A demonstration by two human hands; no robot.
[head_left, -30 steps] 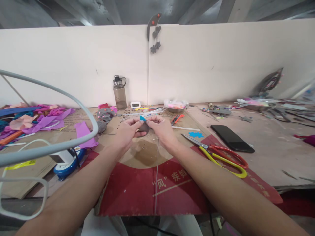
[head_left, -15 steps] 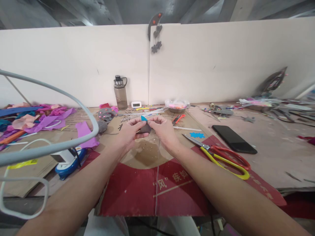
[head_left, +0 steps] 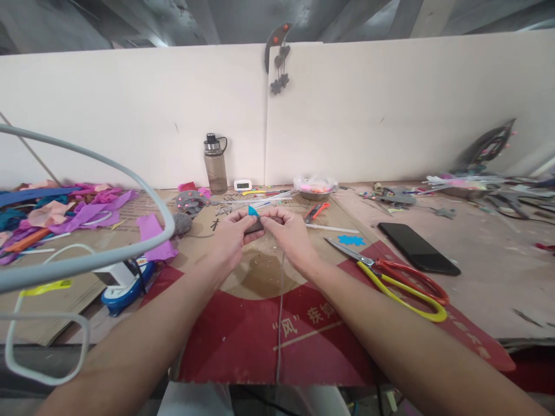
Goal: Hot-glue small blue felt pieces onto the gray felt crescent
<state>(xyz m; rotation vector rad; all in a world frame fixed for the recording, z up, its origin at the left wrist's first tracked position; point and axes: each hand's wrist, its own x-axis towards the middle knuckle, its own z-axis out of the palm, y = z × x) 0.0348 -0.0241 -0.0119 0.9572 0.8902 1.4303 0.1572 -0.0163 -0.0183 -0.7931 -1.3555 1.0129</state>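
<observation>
My left hand (head_left: 234, 236) and my right hand (head_left: 291, 236) meet over the cardboard, fingers closed on a small dark grey piece (head_left: 255, 225), its kind mostly hidden. A pointed blue scrap (head_left: 252, 212) sticks up between the thumbs. Grey yarn (head_left: 280, 306) hangs from beneath my right hand, across the red-and-brown cardboard (head_left: 225, 346) and over its front edge. To the right of the hands lie a blue scalloped cutout (head_left: 351, 240) and scissors (head_left: 392, 280) with one red and one yellow handle loop. An orange-and-black utility knife (head_left: 316, 213) rests just behind my right hand.
A phone (head_left: 418, 248) lies right of the scissors. Behind stand a water bottle (head_left: 215, 164), a small white digital clock (head_left: 243, 185) and a bowl (head_left: 315, 188). Coloured scraps (head_left: 82, 214) pile up left, near a grey cable (head_left: 108, 159) and a blue-and-white power strip (head_left: 125, 289).
The view has shifted slightly, so the scene sits a little further right. My fingers now cover more of the grey piece, which looks tilted flatter; both hands keep their hold.
</observation>
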